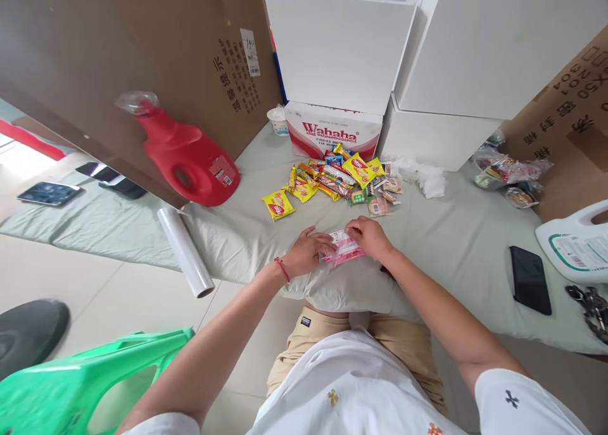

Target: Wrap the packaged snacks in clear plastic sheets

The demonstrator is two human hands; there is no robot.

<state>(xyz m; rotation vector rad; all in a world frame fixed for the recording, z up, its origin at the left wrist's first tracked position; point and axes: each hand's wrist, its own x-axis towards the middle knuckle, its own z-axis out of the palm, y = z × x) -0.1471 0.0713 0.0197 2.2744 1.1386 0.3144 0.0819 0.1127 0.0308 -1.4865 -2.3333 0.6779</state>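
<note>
A pink and white plastic packet with a printed label lies at the front edge of the cloth-covered table, partly covered by my fingers. My left hand, with a red bracelet at the wrist, grips its left side, fingers reaching over the top. At the upper right edge, my right hand is closed in a pinch on the same packet. Just beyond the hands sits a pile of wrapped snacks. A yellow snack packet lies at the pile's left, and small clear-wrapped snacks lie at its right.
Behind the snacks stand a Wahaha carton and white boxes. A red jug and a plastic film roll are on the left. To the right are a black phone, a white jug and keys.
</note>
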